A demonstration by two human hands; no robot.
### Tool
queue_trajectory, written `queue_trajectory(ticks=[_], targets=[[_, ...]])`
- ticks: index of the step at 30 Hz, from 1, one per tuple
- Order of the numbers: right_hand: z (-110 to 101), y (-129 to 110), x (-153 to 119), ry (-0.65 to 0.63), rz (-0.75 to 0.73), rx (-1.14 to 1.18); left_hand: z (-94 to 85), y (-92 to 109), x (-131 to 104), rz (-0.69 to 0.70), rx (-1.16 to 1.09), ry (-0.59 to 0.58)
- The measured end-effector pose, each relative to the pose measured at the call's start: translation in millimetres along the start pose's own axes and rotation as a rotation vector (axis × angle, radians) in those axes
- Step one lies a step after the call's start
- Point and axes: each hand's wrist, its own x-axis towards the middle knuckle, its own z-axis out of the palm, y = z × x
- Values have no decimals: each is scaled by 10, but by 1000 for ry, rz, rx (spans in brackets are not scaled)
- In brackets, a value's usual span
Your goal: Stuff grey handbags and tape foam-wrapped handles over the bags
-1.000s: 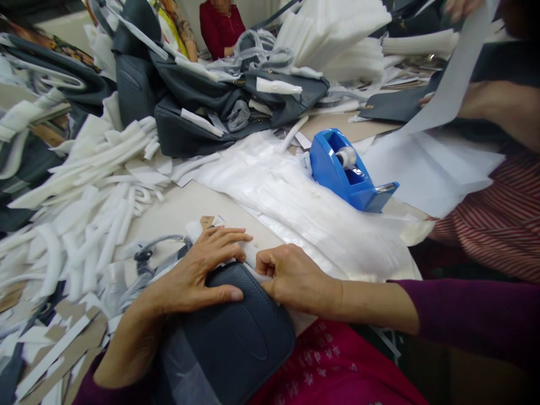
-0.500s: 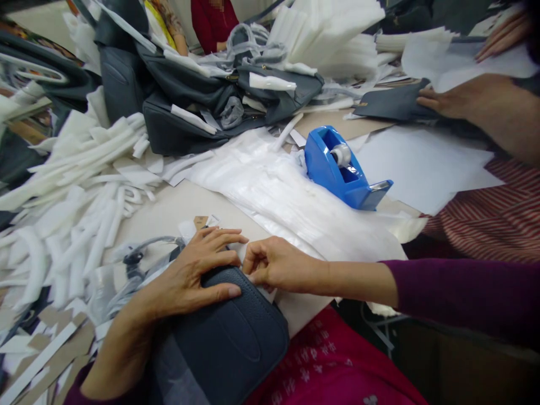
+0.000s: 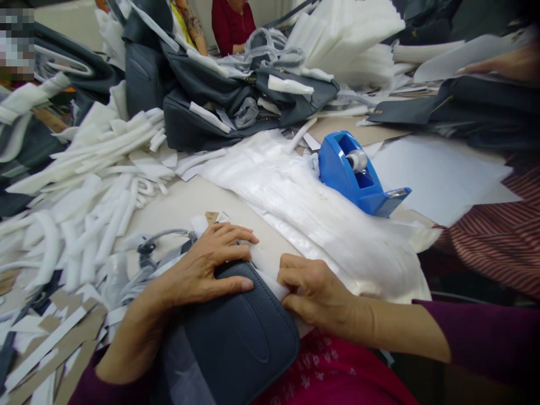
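Since half a second back, the right hand (image 3: 314,292) has slid from the bag's top edge, next to the left fingertips, down to its right-hand corner, and the fingers have curled tighter; the left hand (image 3: 202,270) has barely budged

Left hand lies flat and spread on the top end of the dark navy pebbled-leather handbag (image 3: 236,343), thumb pressed along the leather, fingers reaching over the far edge onto the table. Right hand is closed narrow, pinching a bit of thin white wrapping sheet (image 3: 270,275) that peeks out right at the bag's upper right corner, so both hands are touching the bag, left on top, right at the side

Bag sits at the near table edge, half over the lap in magenta cloth (image 3: 333,371). Its long axis looks like it runs from the lap up and away toward the table, tilted a little left, top end pointing at the far side. Left hand covers that end; right is nearer the corner where the sheet shows

Further out: white plastic bags (image 3: 312,214) spread flat just beyond the right hand, a blue plastic tape dispenser (image 3: 358,177) past those, white foam strips (image 3: 84,185) heaped left, grey bags (image 3: 236,101) piled at the back, and a co-worker's striped sleeve (image 3: 493,236) on the right
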Motion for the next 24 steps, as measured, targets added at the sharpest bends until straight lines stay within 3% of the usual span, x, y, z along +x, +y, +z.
queue_trajectory(ticks=[6,11,15,24], targets=[[188,-96,-109,76,158,82,10,-11,9,10,-11,1],[23,-126,-151,-45,167,229,19,17,18,-18,16,14],[-79,-182,-118,-27,333,306,15,25,0,-11,30,10],[-79,-284,119,-15,643,379,12,27,3,11,30,3]])
